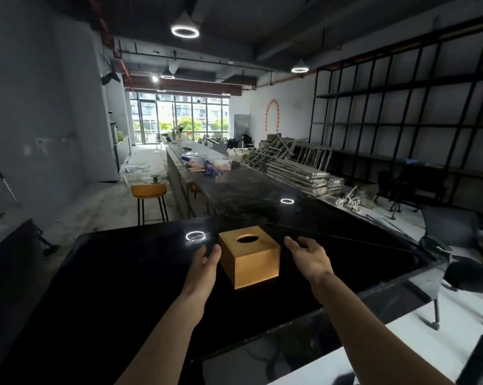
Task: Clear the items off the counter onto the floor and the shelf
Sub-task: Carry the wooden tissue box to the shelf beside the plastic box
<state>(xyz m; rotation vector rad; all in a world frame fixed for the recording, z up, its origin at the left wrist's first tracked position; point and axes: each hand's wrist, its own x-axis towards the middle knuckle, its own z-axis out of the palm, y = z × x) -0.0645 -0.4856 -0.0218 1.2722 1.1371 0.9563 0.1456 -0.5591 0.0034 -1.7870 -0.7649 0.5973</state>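
A wooden tissue box (251,258) with an oval hole in its top stands on the glossy black counter (123,273), close to me. My left hand (205,262) is right beside the box's left side, fingers apart, perhaps just touching it. My right hand (307,254) hovers a little to the right of the box, fingers spread, holding nothing. Farther down the long counter lies a pile of plastic-wrapped items (204,163). A tall black grid shelf (401,112) lines the right wall.
An orange bar stool (149,195) stands on the floor left of the counter. Stacked metal frames (298,170) lie on the floor at the right. A dark office chair (451,245) sits close to the counter's right edge.
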